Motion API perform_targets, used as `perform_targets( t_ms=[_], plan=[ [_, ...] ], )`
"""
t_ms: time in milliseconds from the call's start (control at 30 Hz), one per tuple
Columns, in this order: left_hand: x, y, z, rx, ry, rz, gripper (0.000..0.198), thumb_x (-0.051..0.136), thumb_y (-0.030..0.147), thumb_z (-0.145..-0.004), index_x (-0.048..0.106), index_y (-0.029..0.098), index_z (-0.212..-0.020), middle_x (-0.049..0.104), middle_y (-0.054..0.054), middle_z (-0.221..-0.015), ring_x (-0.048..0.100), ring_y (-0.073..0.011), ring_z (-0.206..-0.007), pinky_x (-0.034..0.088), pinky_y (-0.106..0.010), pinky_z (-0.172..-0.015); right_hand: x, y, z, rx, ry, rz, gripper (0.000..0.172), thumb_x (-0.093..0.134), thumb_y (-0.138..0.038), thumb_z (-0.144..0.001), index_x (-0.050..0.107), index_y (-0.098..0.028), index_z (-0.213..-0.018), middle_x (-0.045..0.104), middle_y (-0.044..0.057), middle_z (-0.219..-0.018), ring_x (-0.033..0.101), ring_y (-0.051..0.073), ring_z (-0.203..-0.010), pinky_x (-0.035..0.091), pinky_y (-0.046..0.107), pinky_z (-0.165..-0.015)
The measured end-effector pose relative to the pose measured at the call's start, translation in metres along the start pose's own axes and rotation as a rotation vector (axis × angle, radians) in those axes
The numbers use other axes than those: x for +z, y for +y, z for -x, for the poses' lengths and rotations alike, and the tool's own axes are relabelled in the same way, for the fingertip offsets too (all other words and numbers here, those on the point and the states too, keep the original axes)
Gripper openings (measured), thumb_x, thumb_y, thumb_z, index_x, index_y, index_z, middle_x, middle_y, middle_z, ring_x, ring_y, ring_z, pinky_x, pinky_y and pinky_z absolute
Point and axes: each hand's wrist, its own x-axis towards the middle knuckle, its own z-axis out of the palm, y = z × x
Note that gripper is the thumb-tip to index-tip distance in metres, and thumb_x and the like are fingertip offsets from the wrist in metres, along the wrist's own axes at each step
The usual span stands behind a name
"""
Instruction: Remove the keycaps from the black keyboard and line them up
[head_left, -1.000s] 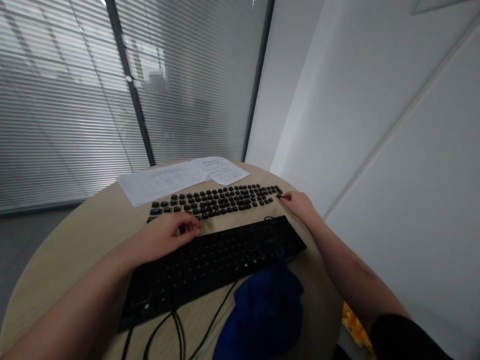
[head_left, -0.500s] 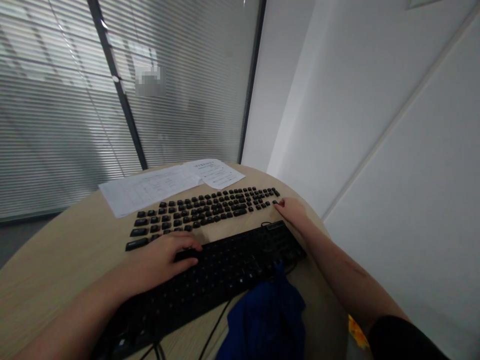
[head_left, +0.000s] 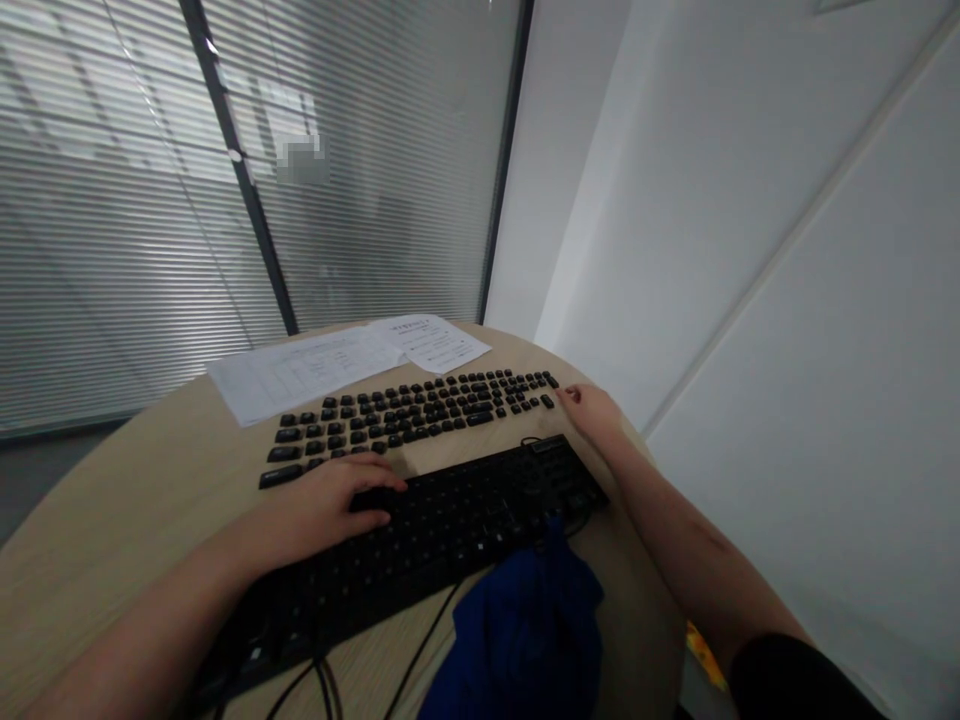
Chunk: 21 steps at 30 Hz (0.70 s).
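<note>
Loose black keycaps (head_left: 420, 410) lie in slanting rows on the round wooden table (head_left: 135, 500). In front of them is a black keyboard base (head_left: 450, 530), its cable at the near side. My left hand (head_left: 337, 505) rests on the base's upper left part, fingers apart, holding nothing visible. At the right end of the rows is my right hand (head_left: 589, 405), its fingers curled together beside the last keycaps; whether something small is between the fingertips is hidden.
White printed sheets (head_left: 315, 370) lie behind the keycaps. A blue cloth (head_left: 525, 630) sits at the near table edge by the cables (head_left: 326, 680). A white wall (head_left: 787, 350) stands close on the right, and a glass partition with blinds (head_left: 375, 200) rises behind the table.
My right hand has shifted slightly up and right, away from the keycap it was touching, which now lies at the row's end. My left hand stays on the base. The view has moved slightly.
</note>
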Motion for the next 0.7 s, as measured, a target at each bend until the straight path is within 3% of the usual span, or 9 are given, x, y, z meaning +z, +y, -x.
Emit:
perform_targets(
  t_ms=[133,333,533,633,700],
  plan=[
    [0.0,-0.003,0.0,0.009,-0.006,0.029,0.043,0.068,0.035,-0.088,0.072,0.027,-0.13,0.073,-0.007,-0.131,0.068,-0.0274,-0.121,0.049,-0.045,-0.11,-0.003,0.014,0.004,0.0,0.076,-0.044,0.043,0.046,-0.042,-0.106,0.08,-0.017,-0.106,0.08,0.016,-0.107,0.072,0.028,-0.099,0.048,0.033,-0.083],
    [0.006,-0.005,-0.006,0.04,-0.009,0.011,0.037,0.067,0.038,-0.09,0.074,0.026,-0.125,0.075,-0.006,-0.128,0.07,-0.0257,-0.116,0.051,-0.042,-0.107,-0.003,0.024,0.006,-0.053,0.217,-0.187,0.051,0.032,-0.039,-0.108,0.077,-0.016,-0.114,0.079,0.015,-0.111,0.07,0.027,-0.102,0.048,0.034,-0.09],
    [0.01,0.016,-0.01,0.042,0.025,-0.048,0.034,0.066,0.035,-0.091,0.073,0.023,-0.122,0.075,-0.007,-0.126,0.069,-0.0247,-0.117,0.05,-0.037,-0.105,-0.014,0.015,0.021,-0.144,0.369,-0.348,0.063,0.02,-0.042,-0.103,0.075,-0.011,-0.111,0.075,0.018,-0.102,0.068,0.028,-0.098,0.05,0.04,-0.091],
    [0.006,0.032,-0.007,0.014,-0.07,-0.069,0.034,0.065,0.031,-0.092,0.075,0.019,-0.122,0.076,-0.01,-0.125,0.07,-0.0245,-0.115,0.049,-0.033,-0.101,-0.029,0.013,0.031,-0.149,0.468,-0.51,0.068,0.019,-0.054,-0.1,0.074,-0.013,-0.098,0.07,0.016,-0.089,0.067,0.03,-0.09,0.052,0.044,-0.083],
    [-0.001,0.034,-0.007,-0.037,-0.096,-0.052,0.035,0.069,0.032,-0.089,0.076,0.023,-0.122,0.079,-0.005,-0.116,0.072,-0.0211,-0.104,0.051,-0.028,-0.092,-0.04,0.008,0.034,-0.068,0.403,-0.713,0.075,0.013,-0.064,-0.098,0.07,-0.018,-0.085,0.062,0.013,-0.073,0.062,0.029,-0.07,0.05,0.044,-0.067]
  ],
)
